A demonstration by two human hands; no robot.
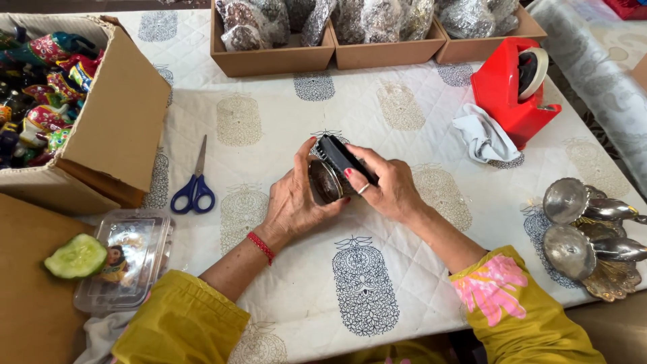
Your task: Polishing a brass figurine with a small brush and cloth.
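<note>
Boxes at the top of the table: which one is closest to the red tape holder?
The right-hand box of the three brown ones. Its corner sits just beside the red tape holder, while the middle box and the left box lie farther along the row.

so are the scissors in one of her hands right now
No, the blue-handled scissors lie on the tablecloth left of both hands, untouched.

Scissors (195,183) lay on the table (404,269) left of the hands, a tape dispenser (515,87) near its right edge, three trays (367,40) along the far edge.
</note>
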